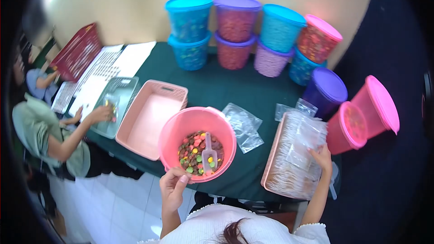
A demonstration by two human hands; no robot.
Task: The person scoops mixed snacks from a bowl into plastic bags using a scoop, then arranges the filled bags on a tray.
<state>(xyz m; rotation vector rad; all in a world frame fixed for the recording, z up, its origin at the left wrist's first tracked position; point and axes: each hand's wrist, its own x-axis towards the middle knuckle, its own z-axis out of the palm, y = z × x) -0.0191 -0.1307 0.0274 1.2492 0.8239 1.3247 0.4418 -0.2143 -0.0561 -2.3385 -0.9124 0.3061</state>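
Left hand [173,185], lower centre of frame: fingers curled over near rim of pink bucket [197,143], gripping it. Bucket sits at front edge of green bench [217,83], approx. centre frame; holds multicoloured round candies [193,151] plus clear scoop [209,154] lying on top.

Right hand [322,155], lower right: fingers spread flat, resting on stack of clear plastic bags [298,149] in a pink tray [270,162]; nothing grasped.

Loose clear bags [244,126] betw. bucket and tray. Empty pink basin [151,117] just left of bucket; clear basin [118,101] further left, w/ another person's hand [100,114] in it. Lidded tubs [235,31], blue/purple/pink, stacked along back of bench, upper centre; more lidded tubs [357,113] at right edge.
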